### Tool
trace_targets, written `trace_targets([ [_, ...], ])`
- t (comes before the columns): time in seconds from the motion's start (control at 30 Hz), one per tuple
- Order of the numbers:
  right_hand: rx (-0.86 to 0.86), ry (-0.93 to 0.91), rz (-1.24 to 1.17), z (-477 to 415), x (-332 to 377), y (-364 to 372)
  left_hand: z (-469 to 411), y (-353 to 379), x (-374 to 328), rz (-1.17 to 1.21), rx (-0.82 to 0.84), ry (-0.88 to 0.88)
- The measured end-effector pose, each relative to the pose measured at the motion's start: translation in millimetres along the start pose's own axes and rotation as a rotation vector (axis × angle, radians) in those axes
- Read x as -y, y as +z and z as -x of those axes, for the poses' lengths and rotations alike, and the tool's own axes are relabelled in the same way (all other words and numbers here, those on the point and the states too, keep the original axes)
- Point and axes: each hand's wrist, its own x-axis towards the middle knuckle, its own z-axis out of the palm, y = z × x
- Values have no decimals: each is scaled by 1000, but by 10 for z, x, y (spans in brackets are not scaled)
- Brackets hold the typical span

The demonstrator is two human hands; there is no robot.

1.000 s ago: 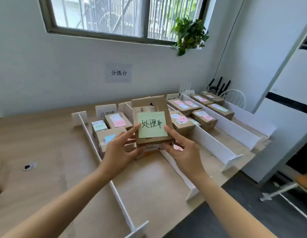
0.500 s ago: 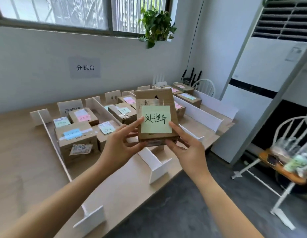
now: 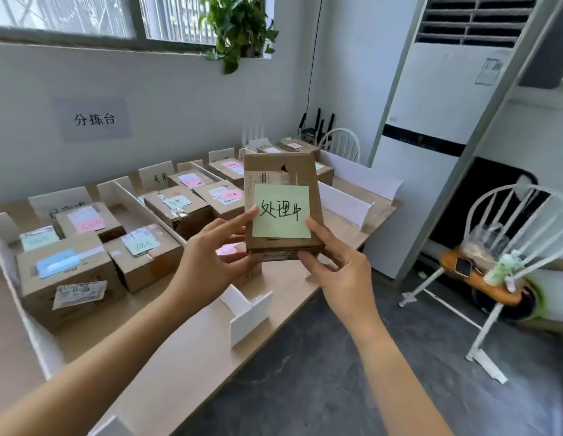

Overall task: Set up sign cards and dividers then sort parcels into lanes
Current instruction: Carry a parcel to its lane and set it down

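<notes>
A small, flat cardboard parcel (image 3: pixel 281 169) is held in the air over the near part of the table (image 3: pixel 179 357), in front of the lanes, with its broad face tipped toward the person. The left grip (image 3: pixel 211 256) is curled round the lower left corner, its forefinger stretched up to the edge of the green sticky note (image 3: pixel 281 212). The right grip (image 3: pixel 340 269) pinches the lower right corner, thumb on the face beside the note and fingers under the near edge. Both are closed on the parcel and carry nothing else.

It looks light to me, since fingertips at two corners seem enough to hold it up. The cardboard seems stiff but worn, scuffed along the near edge and marked by a dark spot near the top. Its matte skin should not slip.

The note is probably the weak point, as a rubbing finger could peel it, so the bare edges and corners are the places to hold. One grip spanning the narrow width would likely do for setting it down.

Behind it, white dividers (image 3: pixel 346 202) mark out the lanes, with sign cards (image 3: pixel 156 177) at the far end and other parcels (image 3: pixel 176 212) lying between them. I cannot tell which card matches the note.
</notes>
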Motion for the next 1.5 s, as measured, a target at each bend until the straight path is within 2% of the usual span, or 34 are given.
trace_targets([
  [0.5, 94, 69, 42, -1501, -700, -535, -1287, 765, 454, 25, -60, -103],
  [1.03, 93, 156, -23, -2338, -1426, -928, -2099, 1451, 913, 41, -87, -197],
  [1.5, 219, 151, -11, -3275, -1949, -1994, -2928, 2556, 838, -6, -158, -218],
])
